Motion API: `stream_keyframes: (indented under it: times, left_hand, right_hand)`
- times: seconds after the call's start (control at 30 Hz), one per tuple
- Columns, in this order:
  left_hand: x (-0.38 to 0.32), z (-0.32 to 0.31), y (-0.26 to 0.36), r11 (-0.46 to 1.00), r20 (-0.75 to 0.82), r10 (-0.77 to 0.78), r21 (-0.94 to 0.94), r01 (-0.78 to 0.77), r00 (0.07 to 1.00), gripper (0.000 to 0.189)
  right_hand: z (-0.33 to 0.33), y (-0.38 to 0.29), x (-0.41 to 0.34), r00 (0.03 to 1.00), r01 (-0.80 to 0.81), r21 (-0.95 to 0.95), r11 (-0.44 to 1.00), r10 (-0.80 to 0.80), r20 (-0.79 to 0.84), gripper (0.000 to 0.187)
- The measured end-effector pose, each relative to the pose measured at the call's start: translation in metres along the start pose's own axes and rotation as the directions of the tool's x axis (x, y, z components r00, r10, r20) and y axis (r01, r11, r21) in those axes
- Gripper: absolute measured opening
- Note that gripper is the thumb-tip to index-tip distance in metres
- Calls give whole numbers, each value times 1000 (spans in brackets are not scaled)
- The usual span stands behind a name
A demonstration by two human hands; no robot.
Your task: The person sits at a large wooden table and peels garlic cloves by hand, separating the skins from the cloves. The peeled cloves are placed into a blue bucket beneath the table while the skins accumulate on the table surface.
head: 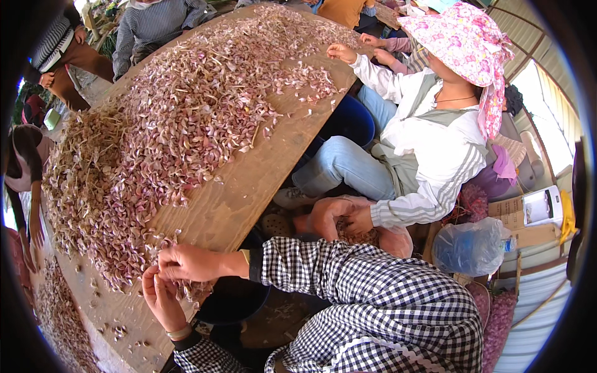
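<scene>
A large heap of loose garlic cloves (186,135), purplish and unpeeled, covers much of the wooden table (242,186). At its near edge my right hand (193,263) is bent with its fingers drawn together. Just below it my left hand (161,298) is raised, thumb and forefinger brought close to the right fingertips. Whatever may be between the fingers is too small and hidden to make out. A few cloves (193,293) lie under my hands by the table edge. Beneath that edge stands a dark bucket (235,303), its inside in shadow.
Beside me a person in a floral hat (457,51) sits with one hand in a pink plastic bag (326,212). A blue bucket (352,121) stands by their knees. Other people work around the table. A large plastic bottle in a clear bag (466,247) lies behind.
</scene>
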State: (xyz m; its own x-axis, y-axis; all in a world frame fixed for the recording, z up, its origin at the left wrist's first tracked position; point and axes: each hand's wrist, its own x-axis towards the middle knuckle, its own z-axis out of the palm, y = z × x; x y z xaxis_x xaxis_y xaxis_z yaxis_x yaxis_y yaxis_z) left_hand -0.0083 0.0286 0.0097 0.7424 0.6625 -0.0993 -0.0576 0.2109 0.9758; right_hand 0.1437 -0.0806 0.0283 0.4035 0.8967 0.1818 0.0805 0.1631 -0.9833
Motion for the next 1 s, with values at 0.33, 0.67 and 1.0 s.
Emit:
stream_keyframes:
  times: [0.33, 0.67, 1.0]
  left_hand:
    - [-5, -6, 16, 378, -11, 370, 915, -140, 929, 24]
    - [-17, 18, 0, 266, 165, 372, 924, -276, 913, 57]
    - [-18, 23, -21, 251, 200, 459, 906, -342, 866, 20]
  right_hand:
    - [-59, 9, -6, 945, -325, -205, 923, 327, -26, 33]
    - [-5, 4, -28, 992, 118, -823, 555, -21, 128, 53]
    - [4, 26, -24, 980, 195, -828, 526, -69, 187, 20]
